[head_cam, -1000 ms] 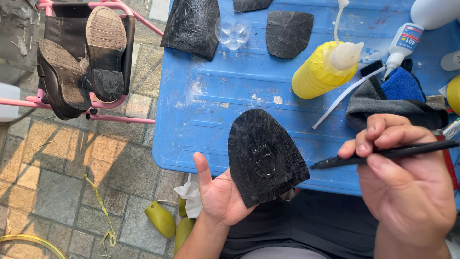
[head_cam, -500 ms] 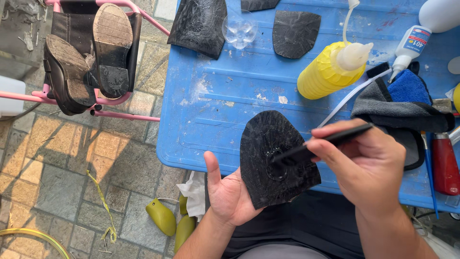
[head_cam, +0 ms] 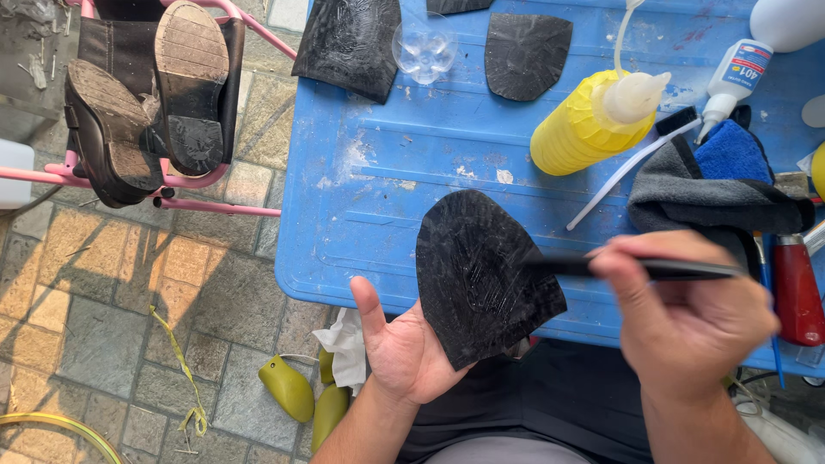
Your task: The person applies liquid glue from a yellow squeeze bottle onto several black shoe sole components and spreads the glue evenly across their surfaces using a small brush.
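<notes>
Blue table (head_cam: 412, 198): occupies the right and centre of the view, its surface scuffed with whitish marks. Paved floor (head_cam: 103, 344): left of the table, stone tiles.

Pink rack (head_cam: 215, 206): far left, carrying a pair of dark boots (head_cam: 146, 94) with worn soles turned up.

Sole (head_cam: 481, 275): black, rounded at the far end, streaked and glossy on the upper face. It lies tilted over the near edge of the table, resting on the left hand.

Left hand (head_cam: 404, 352): palm up, fingers spread under the sole, thumb raised at the left. It supports the sole from below rather than clenching it.

Right hand (head_cam: 687, 318): blurred, fingers closed around a thin black brush (head_cam: 636, 268) held almost level. The brush tip touches the right part of the sole.

Yellow bottle (head_cam: 584, 129): lying on the far right of the table, white nozzle pointing right. Grey cloth (head_cam: 713, 202) and blue cloth (head_cam: 730, 150): bunched just right of it. Small white tube (head_cam: 730, 77): far right, beside the blue cloth. Red handle (head_cam: 795, 292): right edge, near the right hand.

Two further black rubber pieces (head_cam: 524, 51): at the far edge, with a clear plastic item (head_cam: 424, 47) between them.

Green shoe trees (head_cam: 301, 395): on the floor, near the left forearm.
</notes>
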